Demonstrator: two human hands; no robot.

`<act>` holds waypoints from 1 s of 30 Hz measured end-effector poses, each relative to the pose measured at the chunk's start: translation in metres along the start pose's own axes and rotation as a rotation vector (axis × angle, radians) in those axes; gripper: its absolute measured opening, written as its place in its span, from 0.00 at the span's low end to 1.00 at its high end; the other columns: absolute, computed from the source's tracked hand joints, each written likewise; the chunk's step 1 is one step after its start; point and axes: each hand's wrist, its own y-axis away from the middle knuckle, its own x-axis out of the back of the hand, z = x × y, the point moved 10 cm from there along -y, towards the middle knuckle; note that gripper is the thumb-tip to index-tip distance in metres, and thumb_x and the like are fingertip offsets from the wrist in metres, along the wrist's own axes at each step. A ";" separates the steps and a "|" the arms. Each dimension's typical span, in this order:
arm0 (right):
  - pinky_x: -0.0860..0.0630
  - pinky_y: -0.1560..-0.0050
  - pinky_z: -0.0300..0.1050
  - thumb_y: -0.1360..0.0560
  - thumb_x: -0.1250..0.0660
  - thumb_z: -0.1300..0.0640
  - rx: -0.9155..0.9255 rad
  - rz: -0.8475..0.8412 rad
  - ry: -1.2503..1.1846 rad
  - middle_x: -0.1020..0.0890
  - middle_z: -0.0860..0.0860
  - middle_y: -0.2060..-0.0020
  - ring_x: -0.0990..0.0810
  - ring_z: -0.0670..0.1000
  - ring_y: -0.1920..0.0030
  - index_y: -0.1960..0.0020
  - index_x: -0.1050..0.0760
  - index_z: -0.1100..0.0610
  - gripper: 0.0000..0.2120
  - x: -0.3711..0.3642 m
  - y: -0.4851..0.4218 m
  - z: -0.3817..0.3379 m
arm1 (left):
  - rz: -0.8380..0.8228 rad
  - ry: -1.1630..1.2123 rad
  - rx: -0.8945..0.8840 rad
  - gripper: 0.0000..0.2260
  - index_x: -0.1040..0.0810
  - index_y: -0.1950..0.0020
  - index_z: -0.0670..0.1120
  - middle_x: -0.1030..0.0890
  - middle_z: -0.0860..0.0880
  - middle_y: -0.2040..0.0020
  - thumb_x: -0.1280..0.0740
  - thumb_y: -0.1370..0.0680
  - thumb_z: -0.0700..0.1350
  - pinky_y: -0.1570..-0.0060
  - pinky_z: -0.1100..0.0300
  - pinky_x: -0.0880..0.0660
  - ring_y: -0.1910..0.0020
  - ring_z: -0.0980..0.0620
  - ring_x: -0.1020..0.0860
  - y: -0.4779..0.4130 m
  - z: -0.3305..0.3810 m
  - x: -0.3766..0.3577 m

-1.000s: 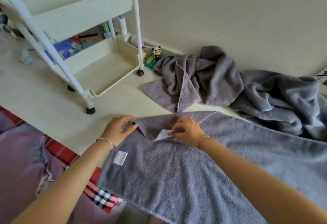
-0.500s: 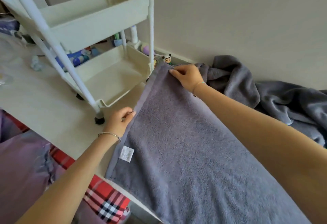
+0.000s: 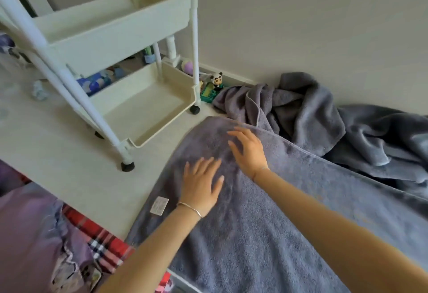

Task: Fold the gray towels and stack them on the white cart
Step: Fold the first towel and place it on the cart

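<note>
A large gray towel [image 3: 266, 234] lies spread flat on the floor in front of me, a white label near its left edge. My left hand [image 3: 202, 183] rests flat on it, fingers spread, holding nothing. Just above and to the right, my right hand [image 3: 249, 150] also lies open on the towel near its far end. A crumpled heap of more gray towels [image 3: 324, 121] sits by the wall at the right. The white cart [image 3: 120, 44] stands at the upper left; its bottom tray is bare, and I can see only part of the tray above.
A panda figure [image 3: 217, 79], a green box and a small ball sit by the wall behind the cart. Bottles lie on the floor behind the cart. Purple fabric and a red plaid cloth [image 3: 102, 241] lie at the lower left.
Both hands let go of the towel's edge, which they had lifted and stretched toward the cart. The towel now lies flat and both hands press open on it.
</note>
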 end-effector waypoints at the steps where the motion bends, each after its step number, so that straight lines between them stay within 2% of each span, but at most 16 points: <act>1: 0.36 0.34 0.49 0.23 0.38 0.53 -0.017 0.011 0.003 0.25 0.52 0.37 0.27 0.55 0.36 0.38 0.24 0.54 0.14 0.005 0.019 0.008 | -0.055 -0.044 0.008 0.22 0.24 0.36 0.50 0.21 0.48 0.39 0.47 0.25 0.56 0.42 0.36 0.31 0.39 0.42 0.24 0.004 0.018 -0.018; 3: 0.38 0.33 0.47 0.22 0.41 0.49 -0.057 0.036 0.036 0.27 0.52 0.34 0.29 0.55 0.34 0.37 0.25 0.54 0.18 0.014 0.056 0.023 | -0.160 -0.123 0.032 0.23 0.25 0.36 0.53 0.22 0.49 0.38 0.46 0.26 0.57 0.40 0.32 0.36 0.38 0.42 0.25 0.014 0.043 -0.050; 5: 0.40 0.31 0.48 0.22 0.45 0.46 -0.087 0.065 0.113 0.29 0.53 0.32 0.32 0.55 0.32 0.35 0.26 0.54 0.21 0.029 0.094 0.041 | -0.245 -0.153 0.031 0.24 0.28 0.33 0.55 0.25 0.49 0.34 0.47 0.26 0.59 0.37 0.33 0.47 0.35 0.40 0.27 0.025 0.055 -0.070; 7: 0.44 0.28 0.50 0.21 0.51 0.43 -0.152 0.041 0.223 0.32 0.53 0.29 0.36 0.55 0.28 0.33 0.28 0.53 0.25 0.045 0.131 0.068 | -0.255 -0.170 0.029 0.25 0.32 0.30 0.56 0.29 0.48 0.30 0.48 0.25 0.60 0.36 0.33 0.53 0.32 0.40 0.31 0.029 0.055 -0.077; 11: 0.54 0.26 0.47 0.24 0.66 0.34 -0.330 -0.065 0.408 0.41 0.47 0.26 0.44 0.51 0.25 0.26 0.39 0.48 0.35 0.087 0.206 0.139 | -0.287 -0.208 0.064 0.26 0.37 0.27 0.56 0.32 0.48 0.28 0.52 0.24 0.61 0.37 0.32 0.51 0.30 0.39 0.34 0.028 0.051 -0.081; 13: 0.53 0.26 0.48 0.24 0.66 0.33 -0.438 -0.046 0.445 0.41 0.48 0.25 0.45 0.51 0.25 0.25 0.41 0.47 0.35 0.118 0.239 0.172 | -0.286 -0.241 0.086 0.28 0.50 0.25 0.58 0.43 0.50 0.24 0.60 0.25 0.63 0.34 0.33 0.59 0.25 0.40 0.45 0.027 0.048 -0.078; 15: 0.51 0.25 0.51 0.25 0.62 0.35 -0.550 -0.014 0.472 0.41 0.49 0.25 0.46 0.52 0.24 0.25 0.42 0.47 0.33 0.151 0.271 0.199 | -0.288 -0.268 0.080 0.26 0.64 0.28 0.59 0.57 0.52 0.22 0.64 0.24 0.64 0.33 0.34 0.64 0.24 0.43 0.58 0.027 0.050 -0.079; 18: 0.54 0.25 0.50 0.26 0.61 0.36 -0.617 -0.025 0.485 0.44 0.48 0.24 0.50 0.51 0.24 0.25 0.45 0.47 0.33 0.184 0.304 0.222 | -0.333 -0.302 0.149 0.26 0.68 0.27 0.56 0.63 0.51 0.23 0.61 0.21 0.61 0.30 0.35 0.61 0.25 0.43 0.62 0.027 0.060 -0.075; 20: 0.56 0.25 0.48 0.27 0.63 0.35 -0.617 0.002 0.487 0.43 0.48 0.24 0.49 0.51 0.24 0.25 0.44 0.48 0.35 0.209 0.326 0.229 | -0.325 -0.290 0.142 0.29 0.68 0.27 0.54 0.65 0.50 0.24 0.69 0.25 0.65 0.30 0.36 0.62 0.25 0.43 0.62 0.030 0.100 -0.077; 22: 0.58 0.26 0.47 0.26 0.67 0.32 -0.595 0.032 0.469 0.42 0.49 0.25 0.47 0.52 0.24 0.25 0.42 0.49 0.38 0.217 0.334 0.226 | -0.300 -0.214 0.058 0.36 0.70 0.30 0.54 0.69 0.52 0.27 0.83 0.36 0.66 0.32 0.39 0.67 0.25 0.44 0.62 0.038 0.152 -0.084; 24: 0.58 0.27 0.46 0.26 0.70 0.32 -0.597 0.024 0.451 0.42 0.49 0.25 0.46 0.52 0.24 0.25 0.41 0.50 0.40 0.220 0.349 0.227 | -0.330 -0.152 -0.089 0.37 0.70 0.30 0.56 0.70 0.53 0.30 0.85 0.38 0.65 0.33 0.42 0.69 0.25 0.45 0.63 0.054 0.225 -0.104; 26: 0.59 0.27 0.45 0.27 0.72 0.32 -0.619 0.022 0.441 0.42 0.49 0.25 0.47 0.52 0.24 0.25 0.42 0.49 0.40 0.227 0.372 0.235 | -0.435 -0.104 -0.201 0.34 0.62 0.26 0.56 0.62 0.54 0.25 0.79 0.30 0.63 0.31 0.42 0.65 0.24 0.45 0.57 0.080 0.303 -0.134; 27: 0.61 0.28 0.43 0.27 0.73 0.32 -0.627 0.026 0.441 0.43 0.48 0.25 0.49 0.50 0.24 0.25 0.45 0.47 0.39 0.232 0.387 0.241 | -0.460 -0.116 -0.247 0.34 0.50 0.24 0.56 0.49 0.52 0.23 0.76 0.26 0.61 0.29 0.40 0.56 0.24 0.44 0.47 0.094 0.339 -0.148; 28: 0.63 0.28 0.41 0.28 0.74 0.31 -0.629 0.015 0.433 0.46 0.47 0.24 0.51 0.48 0.24 0.25 0.48 0.46 0.38 0.233 0.401 0.247 | -0.453 -0.122 -0.283 0.32 0.36 0.27 0.56 0.35 0.51 0.27 0.71 0.22 0.58 0.30 0.39 0.46 0.28 0.44 0.36 0.106 0.369 -0.161; 29: 0.66 0.28 0.39 0.28 0.74 0.31 -0.616 0.003 0.434 0.49 0.45 0.24 0.54 0.46 0.25 0.25 0.52 0.44 0.37 0.235 0.413 0.250 | -0.465 -0.113 -0.313 0.29 0.27 0.33 0.56 0.26 0.52 0.33 0.65 0.19 0.56 0.35 0.39 0.41 0.33 0.45 0.28 0.119 0.395 -0.177; 30: 0.67 0.29 0.38 0.28 0.73 0.31 -0.595 -0.012 0.426 0.51 0.43 0.25 0.57 0.44 0.25 0.26 0.53 0.42 0.35 0.233 0.420 0.250 | -0.480 -0.124 -0.325 0.25 0.23 0.37 0.57 0.22 0.53 0.37 0.58 0.19 0.54 0.38 0.40 0.41 0.36 0.45 0.26 0.128 0.409 -0.190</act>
